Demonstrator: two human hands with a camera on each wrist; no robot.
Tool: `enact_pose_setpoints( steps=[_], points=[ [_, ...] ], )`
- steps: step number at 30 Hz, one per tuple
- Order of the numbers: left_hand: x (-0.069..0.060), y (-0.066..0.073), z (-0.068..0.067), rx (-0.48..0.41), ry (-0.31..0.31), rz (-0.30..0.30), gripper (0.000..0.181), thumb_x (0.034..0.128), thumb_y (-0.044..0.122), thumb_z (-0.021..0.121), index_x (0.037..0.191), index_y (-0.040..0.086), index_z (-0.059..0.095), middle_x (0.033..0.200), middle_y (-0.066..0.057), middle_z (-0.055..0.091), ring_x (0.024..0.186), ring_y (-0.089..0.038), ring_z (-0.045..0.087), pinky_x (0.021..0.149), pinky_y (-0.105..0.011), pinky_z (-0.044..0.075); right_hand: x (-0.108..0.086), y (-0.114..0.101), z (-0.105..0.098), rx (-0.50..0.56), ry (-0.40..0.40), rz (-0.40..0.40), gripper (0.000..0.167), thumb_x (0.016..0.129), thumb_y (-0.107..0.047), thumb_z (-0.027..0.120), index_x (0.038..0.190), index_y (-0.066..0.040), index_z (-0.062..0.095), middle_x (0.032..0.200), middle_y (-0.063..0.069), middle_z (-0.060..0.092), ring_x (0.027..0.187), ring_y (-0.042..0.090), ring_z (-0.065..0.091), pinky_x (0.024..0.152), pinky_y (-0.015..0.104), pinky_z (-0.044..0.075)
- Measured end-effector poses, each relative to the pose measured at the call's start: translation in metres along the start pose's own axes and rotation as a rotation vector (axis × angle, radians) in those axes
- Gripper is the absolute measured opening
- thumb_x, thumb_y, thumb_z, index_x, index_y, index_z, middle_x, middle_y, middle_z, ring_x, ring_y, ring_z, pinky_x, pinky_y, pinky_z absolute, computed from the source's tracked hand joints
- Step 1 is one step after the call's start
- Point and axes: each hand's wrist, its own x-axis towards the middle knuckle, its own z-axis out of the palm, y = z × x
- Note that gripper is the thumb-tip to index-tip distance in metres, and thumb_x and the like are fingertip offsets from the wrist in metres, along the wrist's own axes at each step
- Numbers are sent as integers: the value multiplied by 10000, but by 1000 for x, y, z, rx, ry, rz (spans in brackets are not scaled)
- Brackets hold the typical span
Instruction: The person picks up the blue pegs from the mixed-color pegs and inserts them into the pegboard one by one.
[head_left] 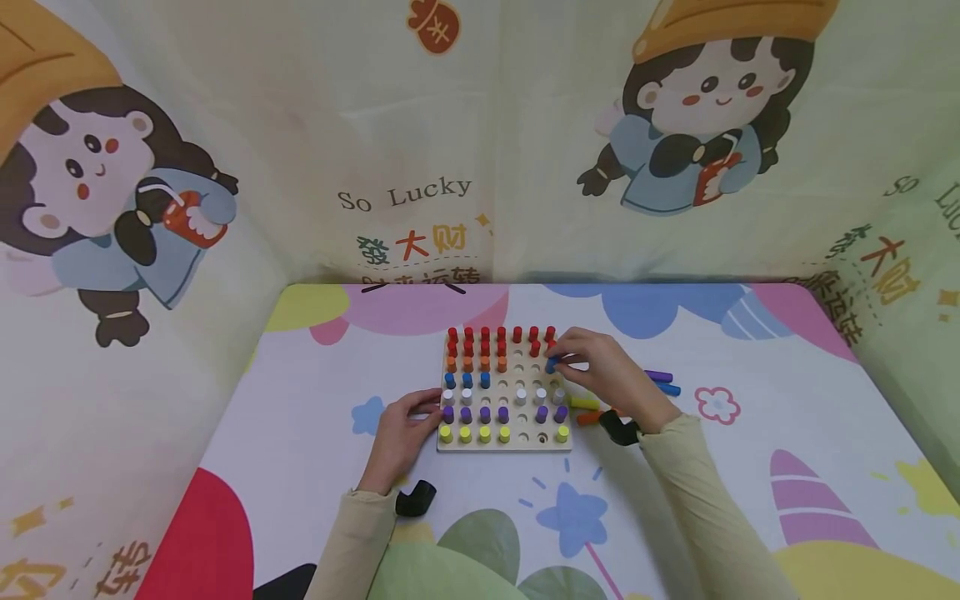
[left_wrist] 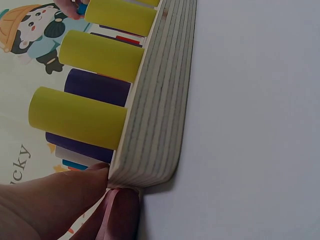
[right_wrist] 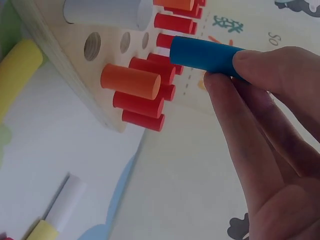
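Note:
A wooden pegboard (head_left: 504, 447) lies on the table, with rows of red, orange, blue, white, purple and yellow pegs standing in it and some bare holes. My right hand (head_left: 600, 364) pinches a blue peg (right_wrist: 202, 54) between thumb and fingers, over the board's right side. In the right wrist view an orange peg (right_wrist: 131, 81) stands close to a bare hole (right_wrist: 92, 46). At the board's left edge, my left hand (head_left: 405, 435) grips the rim, its thumb (left_wrist: 75, 192) against the corner beside the yellow pegs (left_wrist: 77, 117).
Right of the board lie a loose yellow peg (head_left: 583, 402), an orange peg (head_left: 588, 418), a purple peg (head_left: 658, 376) and another blue peg (head_left: 667, 389), partly behind my right forearm. A printed cloth (head_left: 420, 125) hangs behind the patterned table (head_left: 300, 433).

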Motion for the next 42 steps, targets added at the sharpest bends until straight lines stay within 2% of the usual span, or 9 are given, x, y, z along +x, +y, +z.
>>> enact_pose_setpoints(
  steps=[8,20,26,30,37,42],
  points=[
    [1,-2,0,-3,3,16,379,936,123,689,1311,103,636,1212,-70,685,1011,-202,677,873,-371,578,7,-9,3,-35,-36,69,263,861,-8,745,1122,-36,734,1056,78,678,1002,247,684,903,406,571],
    [1,-1,0,0,3,22,377,936,133,690,1308,105,639,1198,-69,690,1028,-206,671,872,-367,577,19,-12,12,-48,-54,-31,231,857,14,740,1085,-23,738,993,47,665,885,173,671,816,340,594],
    [2,-2,0,-2,1,25,378,933,131,695,1306,104,641,1197,-73,691,1033,-211,671,879,-376,574,25,-16,16,-36,-100,18,256,864,-4,741,1117,-40,735,1040,61,678,926,195,651,837,344,591],
    [2,-3,0,-4,0,23,378,931,132,697,1305,105,642,1191,-71,693,1028,-205,673,881,-375,574,30,-18,20,-40,-120,14,255,871,-11,735,1124,-45,738,1076,73,695,985,218,655,863,352,586],
    [1,-3,0,-4,6,18,379,928,138,701,1302,110,644,1171,-65,699,1002,-201,678,868,-369,577,35,-22,25,-42,-144,2,233,872,-30,741,1103,-58,744,1039,34,686,933,171,643,868,325,579],
    [1,-2,0,-3,11,9,375,928,146,703,1298,118,648,1164,-55,701,1010,-198,675,866,-366,577,39,-27,27,-61,-174,22,242,876,-49,744,1117,-68,745,1067,37,692,980,187,638,884,333,573]
  ],
)
